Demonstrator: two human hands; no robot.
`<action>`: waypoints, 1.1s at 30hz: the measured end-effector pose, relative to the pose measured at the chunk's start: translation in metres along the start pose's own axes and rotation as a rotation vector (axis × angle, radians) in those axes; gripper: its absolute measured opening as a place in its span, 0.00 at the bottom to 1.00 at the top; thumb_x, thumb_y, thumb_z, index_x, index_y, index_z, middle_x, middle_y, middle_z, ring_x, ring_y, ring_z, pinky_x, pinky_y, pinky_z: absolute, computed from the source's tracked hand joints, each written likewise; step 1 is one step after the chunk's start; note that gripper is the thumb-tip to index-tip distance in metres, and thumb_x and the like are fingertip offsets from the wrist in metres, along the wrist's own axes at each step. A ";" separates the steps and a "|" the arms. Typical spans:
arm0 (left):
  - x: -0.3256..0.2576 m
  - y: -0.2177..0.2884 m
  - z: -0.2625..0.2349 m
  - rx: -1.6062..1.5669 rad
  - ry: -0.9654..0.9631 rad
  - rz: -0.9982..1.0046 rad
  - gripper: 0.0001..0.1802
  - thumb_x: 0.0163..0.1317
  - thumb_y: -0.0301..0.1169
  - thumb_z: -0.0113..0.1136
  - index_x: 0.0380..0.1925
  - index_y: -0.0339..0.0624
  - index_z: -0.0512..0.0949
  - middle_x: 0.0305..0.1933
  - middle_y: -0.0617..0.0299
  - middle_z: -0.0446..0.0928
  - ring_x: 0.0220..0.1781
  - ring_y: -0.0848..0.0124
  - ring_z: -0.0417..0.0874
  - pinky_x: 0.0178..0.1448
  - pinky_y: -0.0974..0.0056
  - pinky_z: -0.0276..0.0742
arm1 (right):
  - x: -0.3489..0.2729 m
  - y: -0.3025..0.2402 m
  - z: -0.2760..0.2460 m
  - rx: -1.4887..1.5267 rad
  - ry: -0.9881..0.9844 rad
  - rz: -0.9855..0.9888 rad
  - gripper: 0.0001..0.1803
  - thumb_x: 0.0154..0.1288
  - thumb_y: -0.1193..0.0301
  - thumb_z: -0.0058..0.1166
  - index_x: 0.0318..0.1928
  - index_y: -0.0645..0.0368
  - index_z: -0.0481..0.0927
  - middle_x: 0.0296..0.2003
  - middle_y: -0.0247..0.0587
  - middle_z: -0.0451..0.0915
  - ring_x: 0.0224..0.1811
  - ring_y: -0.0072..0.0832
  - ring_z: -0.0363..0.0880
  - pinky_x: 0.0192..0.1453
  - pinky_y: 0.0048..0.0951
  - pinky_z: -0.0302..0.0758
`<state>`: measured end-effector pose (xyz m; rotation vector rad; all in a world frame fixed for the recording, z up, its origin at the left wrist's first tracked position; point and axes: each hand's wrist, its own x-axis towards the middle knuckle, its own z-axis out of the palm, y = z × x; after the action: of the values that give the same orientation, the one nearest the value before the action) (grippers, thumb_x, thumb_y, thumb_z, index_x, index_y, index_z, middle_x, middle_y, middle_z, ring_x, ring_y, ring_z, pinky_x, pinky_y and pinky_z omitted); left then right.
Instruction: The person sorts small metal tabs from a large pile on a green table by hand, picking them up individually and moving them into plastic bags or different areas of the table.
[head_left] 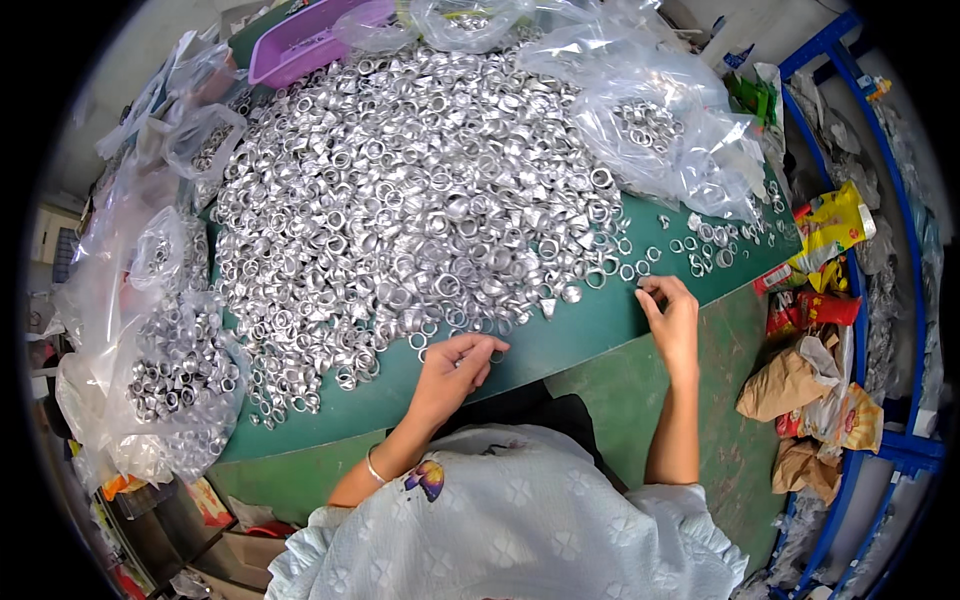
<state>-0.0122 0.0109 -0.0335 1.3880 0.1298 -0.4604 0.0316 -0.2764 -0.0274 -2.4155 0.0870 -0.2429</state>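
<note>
A large heap of shiny silver metal rings [400, 190] covers most of the green table [570, 345]. At the heap's near edge my left hand [455, 372] is closed, its fingers curled together. A ring [497, 357] shows at its fingertips, partly hidden by them. Farther right, over the table's front edge, my right hand [672, 310] is closed in a pinch between thumb and index finger. Whatever it may hold is too small to make out. Several loose rings [628, 271] lie just beyond its fingertips.
A clear plastic bag [665, 165] with rings lies at the back right, near a small scatter of rings [715, 245]. More bagged rings [185, 375] stand at the left. A purple basket [300, 45] sits behind the heap. Blue shelving [900, 200] and snack packets [835, 225] flank the right.
</note>
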 end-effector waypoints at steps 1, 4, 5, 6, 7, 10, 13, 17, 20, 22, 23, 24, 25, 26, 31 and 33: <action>0.000 -0.002 0.006 0.026 -0.023 0.020 0.12 0.62 0.33 0.50 0.33 0.35 0.78 0.15 0.72 0.65 0.15 0.86 0.59 0.18 0.78 0.51 | -0.004 0.004 0.003 -0.050 0.037 0.023 0.10 0.48 0.79 0.58 0.34 0.63 0.76 0.30 0.43 0.75 0.29 0.33 0.71 0.34 0.31 0.69; 0.003 -0.009 0.022 0.185 0.026 0.085 0.08 0.58 0.28 0.55 0.32 0.35 0.79 0.18 0.73 0.67 0.20 0.86 0.63 0.23 0.78 0.56 | -0.004 0.006 0.013 -0.150 0.218 -0.141 0.14 0.52 0.76 0.55 0.42 0.63 0.74 0.42 0.45 0.73 0.44 0.42 0.68 0.50 0.35 0.65; 0.004 -0.011 0.027 0.242 0.041 0.135 0.07 0.57 0.27 0.56 0.32 0.34 0.79 0.18 0.73 0.67 0.21 0.86 0.63 0.25 0.78 0.57 | -0.001 0.002 0.016 -0.195 0.181 -0.167 0.17 0.54 0.73 0.53 0.46 0.64 0.73 0.48 0.47 0.70 0.50 0.43 0.65 0.53 0.40 0.62; 0.004 -0.011 0.030 0.246 0.026 0.134 0.07 0.57 0.26 0.56 0.33 0.34 0.79 0.19 0.73 0.67 0.22 0.86 0.63 0.25 0.77 0.57 | -0.002 0.003 0.023 -0.223 0.154 -0.165 0.18 0.55 0.72 0.53 0.47 0.64 0.72 0.50 0.47 0.69 0.53 0.44 0.63 0.54 0.41 0.61; 0.004 -0.010 0.032 0.250 0.011 0.132 0.07 0.57 0.26 0.57 0.33 0.34 0.79 0.19 0.73 0.67 0.23 0.86 0.62 0.26 0.77 0.57 | -0.004 0.004 0.031 -0.251 0.127 -0.162 0.19 0.56 0.71 0.52 0.48 0.64 0.71 0.52 0.47 0.67 0.55 0.45 0.62 0.56 0.43 0.59; 0.004 -0.008 0.035 0.312 0.041 0.165 0.06 0.56 0.25 0.57 0.33 0.34 0.79 0.19 0.73 0.66 0.23 0.85 0.61 0.27 0.76 0.56 | -0.019 -0.004 0.044 -0.220 0.104 -0.158 0.20 0.55 0.72 0.53 0.49 0.65 0.70 0.53 0.45 0.67 0.59 0.45 0.59 0.59 0.43 0.57; 0.004 -0.009 0.034 0.339 0.092 0.169 0.07 0.58 0.26 0.56 0.33 0.34 0.79 0.17 0.74 0.64 0.21 0.85 0.60 0.25 0.76 0.55 | -0.029 -0.004 0.037 -0.133 0.077 -0.181 0.18 0.54 0.74 0.53 0.47 0.65 0.72 0.52 0.45 0.68 0.59 0.45 0.60 0.59 0.43 0.57; 0.004 -0.018 0.033 0.258 0.104 0.063 0.09 0.61 0.29 0.53 0.34 0.35 0.78 0.16 0.74 0.62 0.18 0.85 0.59 0.21 0.76 0.53 | -0.007 -0.005 0.020 0.002 0.211 -0.194 0.15 0.53 0.78 0.53 0.43 0.64 0.75 0.45 0.44 0.73 0.50 0.42 0.67 0.54 0.37 0.61; 0.007 -0.012 0.039 0.105 0.012 0.003 0.10 0.62 0.31 0.52 0.35 0.36 0.78 0.16 0.73 0.63 0.17 0.85 0.60 0.19 0.76 0.51 | 0.026 0.006 0.017 -0.041 0.229 -0.235 0.11 0.51 0.77 0.55 0.38 0.63 0.77 0.40 0.43 0.75 0.44 0.39 0.68 0.50 0.35 0.63; 0.009 -0.014 0.042 0.204 0.036 0.072 0.10 0.62 0.30 0.52 0.35 0.36 0.78 0.16 0.73 0.63 0.17 0.85 0.60 0.19 0.76 0.52 | 0.039 0.003 0.020 -0.116 0.153 -0.238 0.07 0.52 0.75 0.55 0.33 0.63 0.77 0.37 0.41 0.75 0.41 0.39 0.69 0.47 0.36 0.63; 0.010 -0.015 0.042 0.252 0.048 0.105 0.10 0.62 0.30 0.52 0.35 0.36 0.78 0.16 0.73 0.64 0.18 0.85 0.60 0.20 0.76 0.52 | 0.043 -0.001 0.025 -0.174 0.121 -0.216 0.06 0.52 0.75 0.55 0.31 0.63 0.77 0.35 0.41 0.75 0.40 0.38 0.69 0.46 0.35 0.63; 0.010 -0.014 0.042 0.278 0.052 0.115 0.10 0.62 0.30 0.52 0.35 0.36 0.78 0.16 0.73 0.64 0.18 0.85 0.60 0.20 0.76 0.52 | 0.046 -0.003 0.028 -0.232 0.089 -0.193 0.05 0.52 0.74 0.55 0.29 0.63 0.77 0.34 0.40 0.75 0.38 0.38 0.69 0.45 0.35 0.63; 0.011 -0.012 0.043 0.304 0.054 0.126 0.10 0.62 0.30 0.52 0.35 0.36 0.78 0.16 0.73 0.64 0.18 0.85 0.60 0.20 0.76 0.53 | 0.048 -0.001 0.029 -0.195 0.109 -0.200 0.05 0.52 0.74 0.55 0.28 0.63 0.77 0.33 0.40 0.75 0.37 0.38 0.68 0.44 0.36 0.63; 0.011 -0.010 0.042 0.328 0.060 0.137 0.09 0.62 0.29 0.52 0.35 0.35 0.78 0.16 0.73 0.64 0.18 0.85 0.60 0.21 0.77 0.53 | 0.050 0.002 0.031 -0.158 0.127 -0.211 0.05 0.53 0.74 0.55 0.27 0.63 0.77 0.31 0.41 0.74 0.36 0.38 0.68 0.43 0.36 0.63; 0.014 -0.010 0.041 0.302 0.086 0.158 0.09 0.61 0.28 0.52 0.35 0.35 0.78 0.17 0.72 0.65 0.20 0.85 0.60 0.23 0.77 0.54 | 0.046 0.009 0.025 -0.016 0.236 -0.164 0.04 0.53 0.75 0.54 0.28 0.63 0.77 0.32 0.43 0.73 0.37 0.39 0.68 0.43 0.35 0.64; 0.017 -0.010 0.043 0.296 0.063 0.155 0.09 0.61 0.28 0.52 0.35 0.35 0.78 0.18 0.72 0.66 0.20 0.85 0.61 0.23 0.76 0.55 | 0.045 0.011 0.030 -0.071 0.127 -0.212 0.04 0.52 0.74 0.55 0.28 0.62 0.77 0.34 0.41 0.73 0.38 0.39 0.68 0.44 0.35 0.63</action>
<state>-0.0082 -0.0354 -0.0402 1.6897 0.0043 -0.3142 0.0816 -0.2709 -0.0499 -2.4791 -0.1057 -0.4978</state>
